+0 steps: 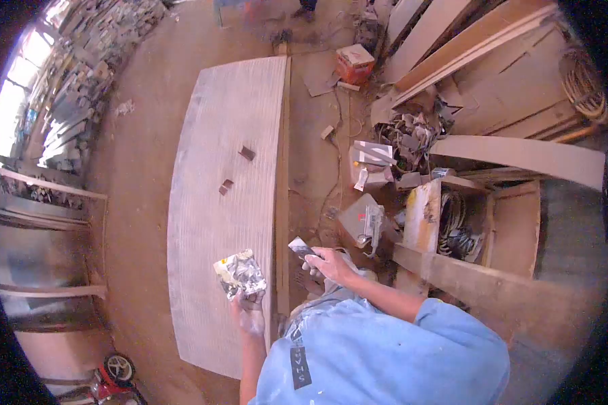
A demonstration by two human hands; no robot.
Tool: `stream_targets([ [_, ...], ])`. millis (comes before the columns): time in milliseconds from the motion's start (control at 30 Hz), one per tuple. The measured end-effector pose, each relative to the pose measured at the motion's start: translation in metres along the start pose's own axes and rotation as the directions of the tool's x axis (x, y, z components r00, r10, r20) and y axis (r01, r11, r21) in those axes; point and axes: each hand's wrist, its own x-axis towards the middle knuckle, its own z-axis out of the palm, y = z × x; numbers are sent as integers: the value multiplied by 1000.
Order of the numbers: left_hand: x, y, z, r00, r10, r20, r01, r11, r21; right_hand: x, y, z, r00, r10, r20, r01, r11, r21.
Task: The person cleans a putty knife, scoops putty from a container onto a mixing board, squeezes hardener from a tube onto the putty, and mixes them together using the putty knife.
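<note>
My left hand (251, 316) holds a small square board (240, 274) from below, its face smeared with white and grey putty. In my right hand (330, 263) is a putty knife (302, 248) with a dark lower part and a pale tip. The knife is to the right of the board and apart from it. Under and beyond my left hand lies a long panel (226, 115) with a whitish streaked surface. Two small brown pieces, which look like folded sandpaper, rest on it: one piece (247, 153) farther off, another piece (225, 187) nearer.
To the right are an orange and white box (355, 64), a scrap pile (412, 138), a wooden crate (476, 223) with coiled cable and a thick beam (493, 290). Wood offcuts (81, 88) are heaped at far left. A red wheeled machine (115, 378) stands lower left.
</note>
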Motion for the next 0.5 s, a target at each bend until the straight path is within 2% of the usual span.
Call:
stream_targets([
  [33, -1, -5, 1, 1000, 11, 20, -11, 1000, 7, 4, -2, -6, 1000, 18, 14, -18, 1000, -9],
  [100, 0, -14, 20, 999, -1, -43, -2, 998, -58, 15, -9, -22, 996, 43, 79, -28, 983, -179],
  [167, -5, -14, 47, 996, 33, -81, -43, 991, -128, 30, 3, -27, 990, 85, 109, -61, 977, -202],
  [267, -3, -20, 43, 993, -66, -97, 42, 972, -231, 45, -23, -29, 979, 177, 102, -143, 951, -275],
  [300, -14, 1, 76, 997, 4, -82, -20, 982, -190, 48, -30, -25, 981, 146, 125, -105, 953, -283],
  [333, -16, 0, 68, 999, 23, -31, -29, 979, -202, 55, -30, -25, 980, 123, 154, -55, 922, -383],
  [367, -23, 8, 66, 998, 47, -31, -51, 988, -147, 59, -27, -21, 963, 195, 186, -129, 940, -317],
  [400, -33, 5, 63, 996, 94, -9, -93, 956, -278, 65, -25, -18, 939, 266, 217, -208, 944, -256],
  [433, -36, 4, 61, 997, 70, -37, -78, 933, -351, 74, -37, -11, 933, 259, 249, -142, 902, -407],
  [500, -48, 14, 55, 992, 106, -75, -127, 908, -398, 92, -24, 1, 916, 207, 344, -23, 882, -470],
])
